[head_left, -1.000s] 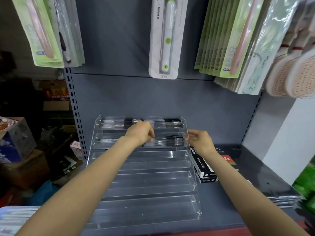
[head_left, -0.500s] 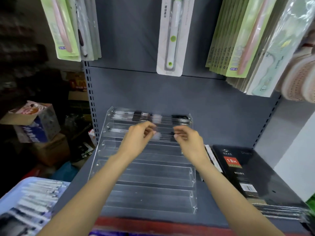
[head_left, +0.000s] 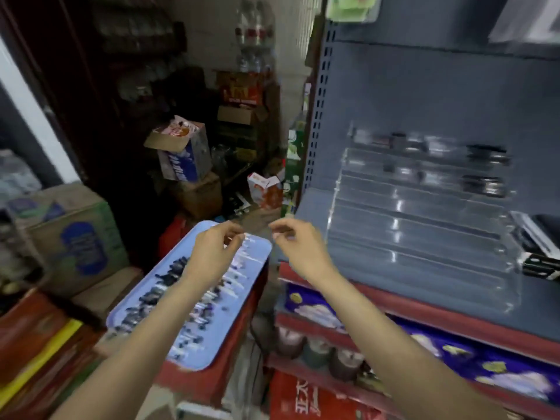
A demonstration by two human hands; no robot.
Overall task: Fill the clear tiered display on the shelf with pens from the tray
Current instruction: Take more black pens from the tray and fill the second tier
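Hovering over a blue tray [head_left: 256,247], the left hand [head_left: 212,253] was loosely curled, thumb and fingertips close together; the blur left it unclear whether it pinched anything, though nothing showed between them. The right hand [head_left: 300,247] hung just beside the tray's right edge, in the gap between tray and shelf [head_left: 315,204], fingers likewise half-curled and apparently empty.

The pens [head_left: 194,301] lay in the tray in rows, directly below and on the near side of the left hand. Their long axes ran across the tray's width, dark caps toward the left and pale barrels toward the right. The tray itself stretched away from the person, resting on a red surface [head_left: 212,377].

The clear display [head_left: 424,237] stood on the grey shelf, well apart to the right and higher than both hands. Its top two tiers held pens; the lower tiers looked empty.

Judging from this, the left hand was nearer to the pens and best placed to gather the next bunch, reaching down and closing across the barrels. The right hand sat between tray and display, and the pens would then need carrying up and to the right.
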